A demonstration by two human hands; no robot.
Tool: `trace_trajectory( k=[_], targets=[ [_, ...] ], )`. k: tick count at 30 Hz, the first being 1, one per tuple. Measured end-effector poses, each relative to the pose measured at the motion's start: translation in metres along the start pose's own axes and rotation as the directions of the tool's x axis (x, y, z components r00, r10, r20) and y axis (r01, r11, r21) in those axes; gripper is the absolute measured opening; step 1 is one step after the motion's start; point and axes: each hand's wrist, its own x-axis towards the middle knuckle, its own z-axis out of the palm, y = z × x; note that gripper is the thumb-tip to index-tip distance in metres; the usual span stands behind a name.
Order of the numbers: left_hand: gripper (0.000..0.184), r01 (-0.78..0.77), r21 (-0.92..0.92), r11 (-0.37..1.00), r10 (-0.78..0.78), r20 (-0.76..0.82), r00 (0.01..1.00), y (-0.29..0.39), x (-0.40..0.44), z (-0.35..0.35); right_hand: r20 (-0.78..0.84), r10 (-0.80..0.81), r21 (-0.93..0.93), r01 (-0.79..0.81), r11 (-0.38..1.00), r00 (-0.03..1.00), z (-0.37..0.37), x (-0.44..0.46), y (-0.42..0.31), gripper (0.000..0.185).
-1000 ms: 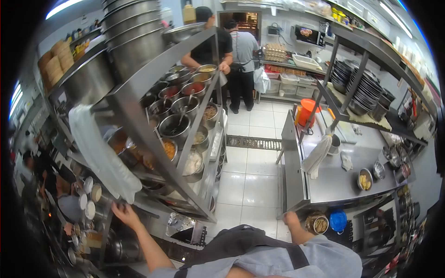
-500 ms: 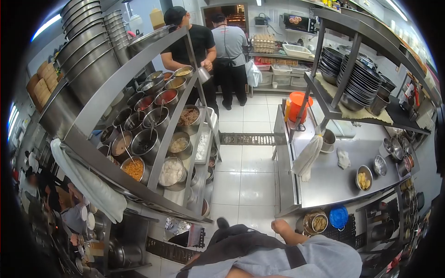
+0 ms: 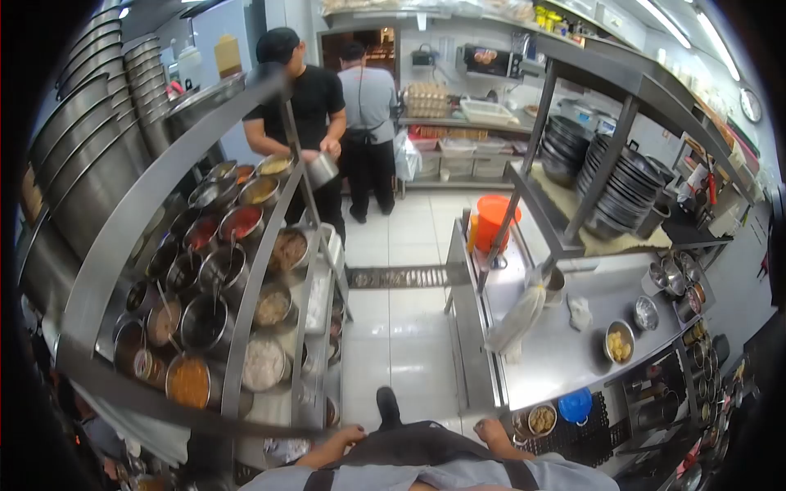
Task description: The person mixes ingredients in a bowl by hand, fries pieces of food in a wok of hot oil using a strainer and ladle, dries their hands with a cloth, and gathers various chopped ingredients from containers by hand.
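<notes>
My left hand point(image 3: 352, 434) hangs low beside my dark apron point(image 3: 409, 446), near the foot of the left rack; its fingers look curled, and what they hold, if anything, is too small to tell. On the other side of the apron is my right hand point(image 3: 491, 429), its fingers curled in and nothing visible in them. It is near a metal pot of food point(image 3: 541, 420) and a blue lid point(image 3: 575, 404), below the steel counter point(image 3: 540, 368). Neither hand visibly touches the rack or the counter.
Metal pots of food fill the left rack point(image 3: 266, 303). Ahead, a person in black point(image 3: 307, 106) holds a metal container point(image 3: 321, 169), beside a person in grey point(image 3: 368, 98). An orange bucket point(image 3: 494, 222) and a bowl point(image 3: 619, 341) stand on the right counter, under stacked black bowls point(image 3: 618, 184).
My left hand has come from the hanging cloth at the rack's end down to my apron. The view has moved forward along the aisle, and the rack now appears closer. My right hand stays low.
</notes>
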Motion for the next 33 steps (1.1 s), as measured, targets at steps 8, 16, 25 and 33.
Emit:
trace_trajectory(
  k=[8,16,25,33],
  targets=[
    [0.052,0.000,-0.109,0.994,-0.005,-0.044,0.999,0.048,0.076,-0.114,0.356,0.044,-0.272,0.058,0.961,0.934,0.020,0.054,0.055,0.030],
    [0.027,0.076,0.104,0.992,-0.066,-0.092,0.994,0.030,0.135,-0.220,0.352,0.095,-0.090,-0.068,0.994,0.931,-0.031,0.102,-0.045,0.028],
    [0.037,-0.072,0.269,0.960,0.102,-0.098,0.990,0.049,0.138,-0.214,-0.032,0.015,0.102,-0.012,0.995,0.999,-0.075,0.241,-0.127,0.025],
    [0.036,0.073,0.170,0.983,-0.055,-0.108,0.993,0.015,0.174,-0.248,0.196,0.008,-0.106,0.013,0.994,0.981,-0.087,0.367,-0.129,0.024]
  ],
)
